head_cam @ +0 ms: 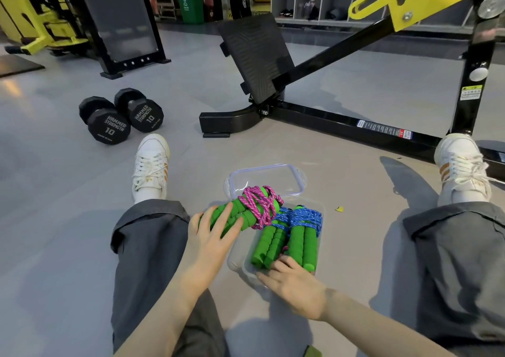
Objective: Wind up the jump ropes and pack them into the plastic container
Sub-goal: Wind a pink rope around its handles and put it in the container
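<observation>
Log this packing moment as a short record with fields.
plastic container: clear, open, on the floor between the legs
lid: lies on the floor just beyond it
blue ropes: two, wound, green handles, inside the container
pink rope: wound, lying across the container's far-left rim
left hand: rests on the pink rope's handles
right hand: touches handle ends at the near rim

A grey gym floor (pixel 62 198) is catching soft light, two black dumbbells (pixel 109 127) are lying at ten o'clock, and a black-and-yellow machine frame (pixel 341 128) is standing at two o'clock.
</observation>
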